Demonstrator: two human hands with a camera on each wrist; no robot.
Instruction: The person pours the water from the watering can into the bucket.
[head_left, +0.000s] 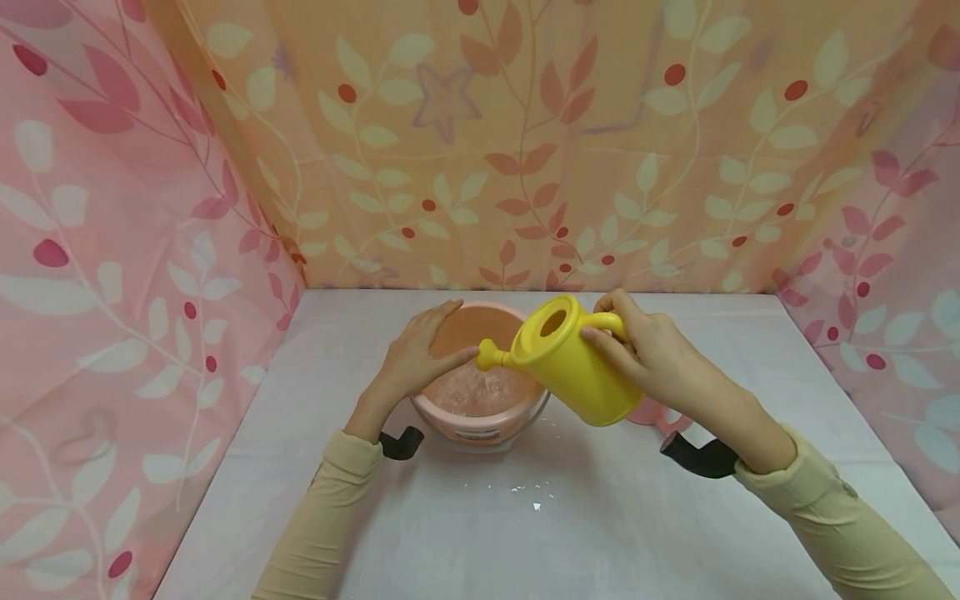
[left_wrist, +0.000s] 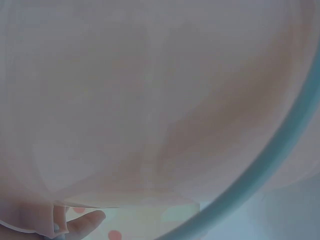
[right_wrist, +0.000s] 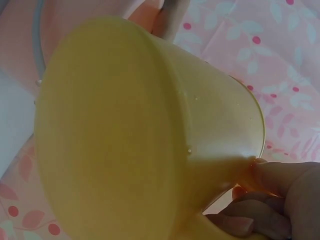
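Observation:
In the head view, my right hand (head_left: 667, 358) grips the handle of a yellow watering can (head_left: 577, 375). The can tilts left, its spout over a pink bucket (head_left: 457, 429) with rippled water (head_left: 480, 390) inside. My left hand (head_left: 412, 350) rests at the bucket's left rim, fingers straight, thumb reaching across the opening to the spout's tip. The bucket's wall (left_wrist: 100, 110) fills most of the left wrist view, with a fingertip (left_wrist: 90, 223) showing past its edge. The can's base (right_wrist: 105, 135) looms large in the right wrist view, fingers curled round the handle.
Partly hidden behind the can is a pink item with a loop handle (head_left: 667, 421). Water drops (head_left: 536, 505) dot the white table (head_left: 465, 550) before the bucket. The bucket's grey-blue bail (left_wrist: 260, 165) hangs down its side. Patterned cloth (head_left: 525, 167) encloses the back and sides.

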